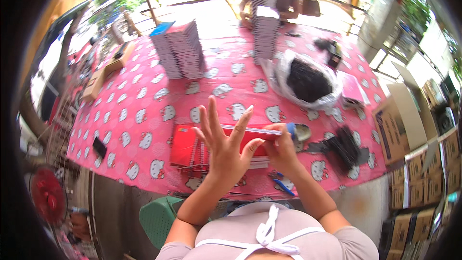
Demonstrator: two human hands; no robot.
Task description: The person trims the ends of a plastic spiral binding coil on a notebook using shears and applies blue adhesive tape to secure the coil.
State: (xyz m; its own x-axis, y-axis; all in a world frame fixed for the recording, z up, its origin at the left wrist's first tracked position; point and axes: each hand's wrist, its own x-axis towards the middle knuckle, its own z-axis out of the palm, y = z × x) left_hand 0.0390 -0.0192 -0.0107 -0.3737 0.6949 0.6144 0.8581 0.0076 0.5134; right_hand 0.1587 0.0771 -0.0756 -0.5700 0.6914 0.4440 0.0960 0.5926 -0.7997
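A thin red booklet (pixel 250 132) is held level above a red stack (pixel 192 151) on the pink table (pixel 144 115). It is pinched by the right hand (pixel 279 149) and steadied edgewise by the left hand (pixel 226 147), fingers spread open.

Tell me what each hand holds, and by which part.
Right hand grips a thin red notebook at its right end; left hand is open, fingers spread, against its near side.

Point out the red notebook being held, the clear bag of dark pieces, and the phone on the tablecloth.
red notebook (pixel 252 135): head view, cover's upper edge.
clear bag (pixel 308 81): head view, dark contents.
phone (pixel 99 147): head view, screen middle.
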